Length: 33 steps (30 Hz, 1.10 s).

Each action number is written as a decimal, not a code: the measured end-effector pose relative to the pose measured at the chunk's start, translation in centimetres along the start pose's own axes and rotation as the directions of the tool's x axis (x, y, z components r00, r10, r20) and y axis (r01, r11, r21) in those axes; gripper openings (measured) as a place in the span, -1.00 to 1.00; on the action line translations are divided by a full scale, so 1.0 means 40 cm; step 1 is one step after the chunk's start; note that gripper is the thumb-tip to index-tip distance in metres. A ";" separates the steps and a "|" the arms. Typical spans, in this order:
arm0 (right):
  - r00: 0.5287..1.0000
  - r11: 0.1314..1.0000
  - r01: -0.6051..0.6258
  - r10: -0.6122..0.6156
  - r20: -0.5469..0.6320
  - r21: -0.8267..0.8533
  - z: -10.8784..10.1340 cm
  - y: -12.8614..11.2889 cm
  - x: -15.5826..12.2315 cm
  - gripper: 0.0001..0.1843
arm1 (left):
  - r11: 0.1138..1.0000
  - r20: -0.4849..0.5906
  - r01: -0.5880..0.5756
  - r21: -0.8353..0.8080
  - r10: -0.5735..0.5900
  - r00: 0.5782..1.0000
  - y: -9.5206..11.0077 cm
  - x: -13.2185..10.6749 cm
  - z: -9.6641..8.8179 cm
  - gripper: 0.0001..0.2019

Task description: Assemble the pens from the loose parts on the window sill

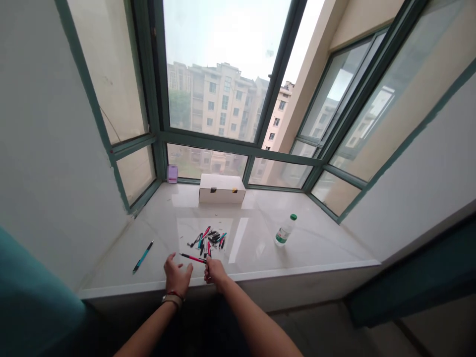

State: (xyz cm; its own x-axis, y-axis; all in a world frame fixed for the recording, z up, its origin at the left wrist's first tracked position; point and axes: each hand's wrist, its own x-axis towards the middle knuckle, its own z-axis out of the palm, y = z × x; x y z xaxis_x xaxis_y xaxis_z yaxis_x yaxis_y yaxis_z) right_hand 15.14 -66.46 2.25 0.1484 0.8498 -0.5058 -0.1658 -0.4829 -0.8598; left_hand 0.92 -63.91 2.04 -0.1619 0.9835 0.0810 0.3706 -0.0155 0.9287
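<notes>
Pen (192, 258), red w/ blk parts: where's it at rn?

Low over the sill (256, 208), near its front edge, just nearside of the pile of pen parts (211, 241). R hand (215, 272) has it by one end; other end points L, twd L hand (177, 276).

Fingers, pls?

R: thumb & fingers closed round the pen, knuckles bent. L: nothing gripped AFAICT; fingers loosely curled, thumb spread away from them. It's right by the pen's pointed end; can't tell re: contact.

And the pile?

Mostly blk pcs, some red, some blue, plus a few pale bits, all jumbled in mid-sill. Too small to ID each one.

Anything on the wrists?

L one has a tan band (172, 299) & a thin red cord (174, 293).

OK, further out?

Blue pen (143, 257) w/ blk ends lies by itself to the L, at a slant. Bottle (284, 232) stands upright on the R, green cap, green on the label. White box (222, 189), lid down, sits behind the pile, nr the window (211, 139). Small purple box (172, 173) is in the back L corner.

Outside?

Pale apt bldgs (219, 99), hazy sky.
</notes>
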 end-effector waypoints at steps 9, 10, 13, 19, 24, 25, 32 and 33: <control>0.983 0.993 0.050 -0.030 0.181 -0.108 -0.091 0.038 0.057 -0.55 | 0.702 0.638 -0.632 0.328 0.329 0.696 -0.052 0.071 -0.031 -0.71; 0.986 0.991 0.050 -0.030 0.162 -0.126 -0.092 0.039 0.065 -0.55 | 0.718 0.618 -0.602 0.350 0.305 0.724 -0.051 0.078 -0.026 -0.74; 0.996 0.976 0.079 -0.072 0.044 -0.203 -0.098 0.039 0.096 -0.52 | 0.763 0.635 -0.571 0.303 0.285 0.718 -0.050 0.094 -0.012 -0.79; 0.984 0.961 0.169 -0.175 -0.010 -0.219 -0.111 0.047 0.130 -0.49 | 0.861 0.617 -0.446 0.244 0.217 0.756 -0.065 0.107 0.010 -0.62; 0.978 0.953 0.203 -0.207 0.006 -0.224 -0.109 0.056 0.116 -0.50 | 0.867 0.583 -0.405 0.290 0.175 0.793 -0.070 0.111 0.017 -0.55; 0.976 0.951 0.215 -0.219 0.006 -0.224 -0.109 0.057 0.114 -0.52 | 0.871 0.579 -0.399 0.286 0.175 0.796 -0.067 0.110 0.016 -0.55; 0.965 0.946 0.247 -0.261 -0.037 -0.211 -0.109 0.059 0.112 -0.58 | 0.935 0.551 -0.290 0.206 0.134 0.824 -0.057 0.106 0.002 -0.61; 0.965 0.946 0.243 -0.258 -0.046 -0.215 -0.108 0.059 0.113 -0.59 | 0.937 0.546 -0.287 0.197 0.138 0.826 -0.059 0.106 0.001 -0.60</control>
State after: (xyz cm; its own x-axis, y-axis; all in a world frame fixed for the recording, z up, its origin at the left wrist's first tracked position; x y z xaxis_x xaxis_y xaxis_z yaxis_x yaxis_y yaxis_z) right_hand 19.65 -64.68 -2.35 0.2306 0.9351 -0.2692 0.0884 -0.2957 -0.9512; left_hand -0.60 -59.71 0.16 0.4172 0.9088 -0.0024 0.5744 -0.2616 0.7757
